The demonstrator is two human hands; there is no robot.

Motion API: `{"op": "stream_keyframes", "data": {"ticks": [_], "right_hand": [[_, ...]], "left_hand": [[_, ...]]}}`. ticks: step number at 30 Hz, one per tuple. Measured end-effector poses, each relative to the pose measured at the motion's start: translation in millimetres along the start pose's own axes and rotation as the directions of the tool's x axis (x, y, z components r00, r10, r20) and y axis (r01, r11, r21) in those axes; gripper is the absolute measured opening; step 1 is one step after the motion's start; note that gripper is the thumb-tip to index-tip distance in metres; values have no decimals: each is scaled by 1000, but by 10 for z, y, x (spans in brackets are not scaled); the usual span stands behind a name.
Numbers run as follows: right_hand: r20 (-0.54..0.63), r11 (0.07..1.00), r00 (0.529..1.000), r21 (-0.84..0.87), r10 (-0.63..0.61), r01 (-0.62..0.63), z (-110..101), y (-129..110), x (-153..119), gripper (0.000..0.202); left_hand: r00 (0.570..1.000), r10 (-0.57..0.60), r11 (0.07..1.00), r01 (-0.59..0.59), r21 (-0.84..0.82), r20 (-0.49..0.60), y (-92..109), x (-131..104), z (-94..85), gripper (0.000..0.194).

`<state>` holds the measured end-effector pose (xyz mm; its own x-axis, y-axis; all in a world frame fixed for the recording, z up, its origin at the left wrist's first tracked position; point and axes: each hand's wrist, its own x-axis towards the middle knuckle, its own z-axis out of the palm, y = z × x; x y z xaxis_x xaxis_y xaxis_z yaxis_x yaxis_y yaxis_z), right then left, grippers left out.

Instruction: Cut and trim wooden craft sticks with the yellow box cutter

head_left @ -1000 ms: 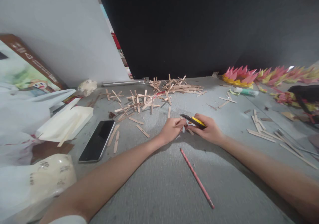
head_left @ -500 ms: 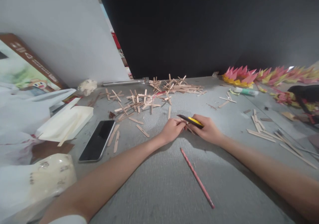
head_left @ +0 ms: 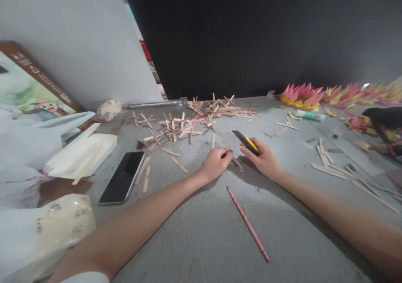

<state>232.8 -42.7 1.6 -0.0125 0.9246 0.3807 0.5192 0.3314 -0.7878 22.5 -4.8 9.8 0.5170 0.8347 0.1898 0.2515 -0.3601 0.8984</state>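
My right hand (head_left: 264, 160) is closed round a black and yellow utility knife (head_left: 248, 143), whose dark end points up and to the left. Just left of it, my left hand (head_left: 217, 163) pinches a small wooden stick (head_left: 237, 163) that sticks out to the lower right of the fingertips. A gap separates the two hands. Behind them lies a heap of wooden sticks (head_left: 232, 110), with crossed stick pieces (head_left: 176, 128) in front of it. Below the hands a pink pencil (head_left: 248, 224) rests on the grey table (head_left: 194, 232).
A phone (head_left: 122, 177), loose sticks and an open white box (head_left: 84, 159) are on the left, beside plastic bags. To the right are a glue stick (head_left: 310, 115), more sticks (head_left: 328, 170) and pink and yellow folded paper (head_left: 303, 96). A dark panel stands behind.
My right hand has moved away from my left hand to the right, taking the knife with it. The stick in my left hand now shows more clearly.
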Motion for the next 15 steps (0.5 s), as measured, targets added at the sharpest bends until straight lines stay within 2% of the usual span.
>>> {"op": "stream_keyframes", "data": {"ticks": [3,8,12,15], "right_hand": [[6,998,1000,68,8,-8,-1,40,-16,41],[11,994,999,103,38,-39,6,64,-35,45],[0,993,999,113,45,-45,3,57,-32,45],[-21,990,998,134,53,-50,6,64,-30,45]], "left_hand": [[995,91,978,-81,192,-42,-10,16,23,21],[993,98,937,-68,343,-71,-21,13,32,12],[977,169,882,-90,463,-131,39,-67,30,17],[967,247,781,-162,604,-59,109,-157,72,23]]}}
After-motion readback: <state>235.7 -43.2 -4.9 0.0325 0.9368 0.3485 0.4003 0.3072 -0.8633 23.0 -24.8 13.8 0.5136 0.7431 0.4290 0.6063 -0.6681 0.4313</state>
